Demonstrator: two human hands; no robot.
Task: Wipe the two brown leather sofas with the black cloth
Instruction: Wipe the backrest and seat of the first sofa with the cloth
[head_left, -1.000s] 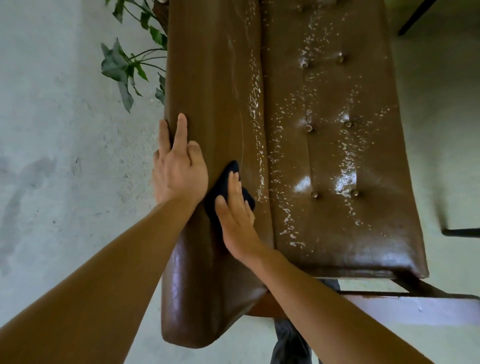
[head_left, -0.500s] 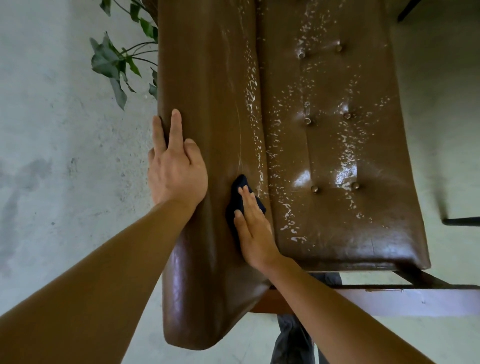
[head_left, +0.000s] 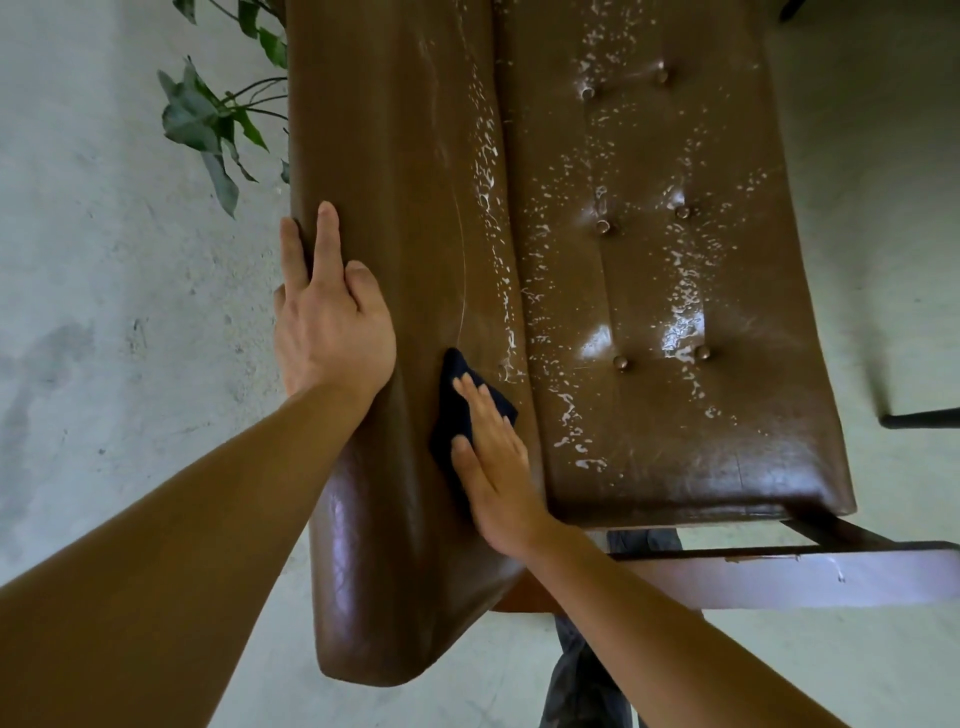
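A brown leather sofa (head_left: 649, 457) fills the middle of the view, seen from above and behind its backrest. White foam specks cover the tufted seat and the crease beside the backrest. My left hand (head_left: 332, 317) rests flat on the top edge of the backrest, fingers straight. With flat fingers, my right hand (head_left: 493, 462) presses the black cloth (head_left: 457, 400) against the inner face of the backrest, near the crease. Most of the cloth lies under the palm. Only one sofa is in view.
A green leafy plant (head_left: 208, 119) stands by the grey wall at the upper left. A dark wooden armrest (head_left: 810, 577) runs along the sofa's near end. A black metal leg (head_left: 919, 418) shows at the right edge over the pale floor.
My right hand has slid the cloth down the backrest and rightward, toward the crease. The left hand stays on the backrest top.
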